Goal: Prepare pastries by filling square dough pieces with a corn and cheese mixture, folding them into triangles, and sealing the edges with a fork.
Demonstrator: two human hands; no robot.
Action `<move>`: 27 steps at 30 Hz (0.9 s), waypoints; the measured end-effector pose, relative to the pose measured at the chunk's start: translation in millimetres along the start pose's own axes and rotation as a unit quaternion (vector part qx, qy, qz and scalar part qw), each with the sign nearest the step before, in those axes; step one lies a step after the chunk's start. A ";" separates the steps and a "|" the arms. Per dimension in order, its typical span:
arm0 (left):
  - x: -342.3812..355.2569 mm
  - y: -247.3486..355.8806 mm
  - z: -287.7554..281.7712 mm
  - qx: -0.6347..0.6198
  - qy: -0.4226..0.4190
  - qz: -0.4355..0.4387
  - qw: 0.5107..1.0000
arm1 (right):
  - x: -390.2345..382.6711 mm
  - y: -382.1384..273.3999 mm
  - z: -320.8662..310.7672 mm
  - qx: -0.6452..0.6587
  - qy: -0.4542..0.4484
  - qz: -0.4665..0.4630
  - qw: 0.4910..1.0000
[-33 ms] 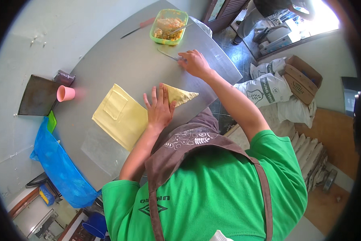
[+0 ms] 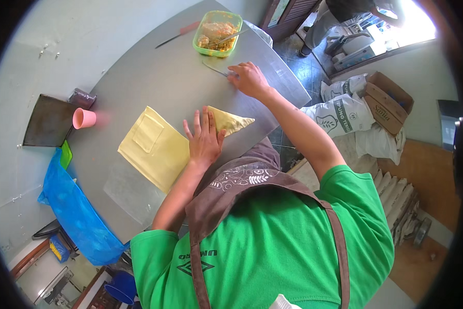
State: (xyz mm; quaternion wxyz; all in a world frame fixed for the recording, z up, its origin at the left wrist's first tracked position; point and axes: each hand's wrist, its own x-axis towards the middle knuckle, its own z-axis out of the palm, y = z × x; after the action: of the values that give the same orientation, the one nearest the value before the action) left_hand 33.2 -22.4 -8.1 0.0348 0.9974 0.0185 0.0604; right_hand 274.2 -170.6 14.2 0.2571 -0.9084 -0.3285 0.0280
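My left hand point(image 2: 206, 136) lies with fingers spread on the table, resting against a folded triangle of pale dough with a crimped edge point(image 2: 231, 121). Left of it is a stack of flat yellow dough sheets point(image 2: 159, 159) with a small square piece on top. My right hand point(image 2: 249, 82) is higher up on the steel table point(image 2: 123, 87), its fingers closed on a thin metal utensil point(image 2: 213, 69). Beyond it stands a green-rimmed plastic container point(image 2: 215, 49) of orange-yellow food with a utensil in it. A red-handled knife point(image 2: 189, 28) lies beside the container.
A pink cup point(image 2: 84, 119), dark tray point(image 2: 43, 121) and blue plastic sheet point(image 2: 79, 211) are at the left. White sacks point(image 2: 345, 116) and a cardboard box point(image 2: 383, 105) sit at the right. Another person point(image 2: 334, 18) is at the doorway, upper right.
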 end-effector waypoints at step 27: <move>-49.5 0.5 1.5 -0.016 0.042 0.079 0.996 | -9.8 -29.4 -21.6 0.091 -0.065 0.073 0.991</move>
State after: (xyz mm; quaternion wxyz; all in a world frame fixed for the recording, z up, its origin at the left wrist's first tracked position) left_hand -15.7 -25.1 -15.5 0.0455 0.9916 -0.0594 0.1053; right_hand 254.1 -167.1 46.0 0.3137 -0.8993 -0.2731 0.1353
